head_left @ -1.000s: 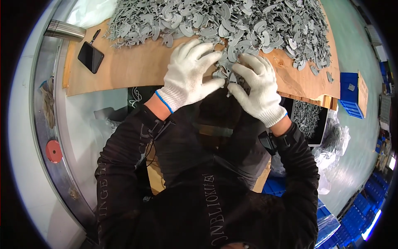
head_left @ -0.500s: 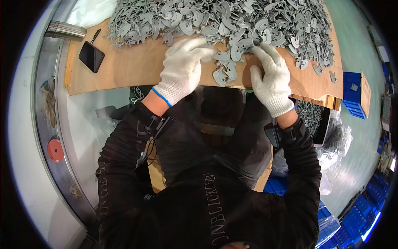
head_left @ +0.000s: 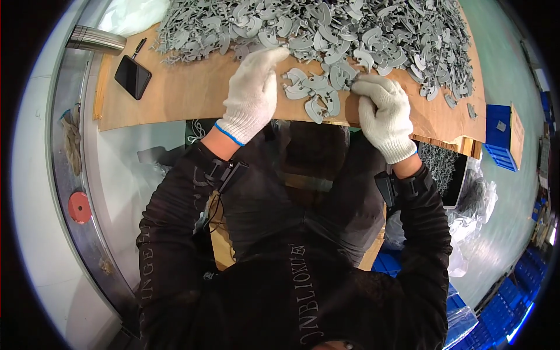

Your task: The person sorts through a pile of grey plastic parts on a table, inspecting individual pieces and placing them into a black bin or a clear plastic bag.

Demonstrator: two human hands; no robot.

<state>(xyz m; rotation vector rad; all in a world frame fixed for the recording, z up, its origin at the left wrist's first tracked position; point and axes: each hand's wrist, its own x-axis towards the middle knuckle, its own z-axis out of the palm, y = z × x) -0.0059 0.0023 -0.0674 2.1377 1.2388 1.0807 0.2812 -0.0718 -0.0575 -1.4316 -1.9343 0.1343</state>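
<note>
Left hand point(head_left: 255, 93) flat and open on the cardboard sheet point(head_left: 175, 96), right hand point(head_left: 382, 114) curled, pinching a grey part point(head_left: 349, 83) at the grey parts pile point(head_left: 350, 29), phone point(head_left: 133, 77) far left of it.

From my remote seat, a factory workshop: a bench point(head_left: 175, 96) topped with brown board carries a heap of identical grey plastic parts point(head_left: 350, 29), with blue storage crates point(head_left: 501, 134) stacked on the smooth floor around it.
</note>
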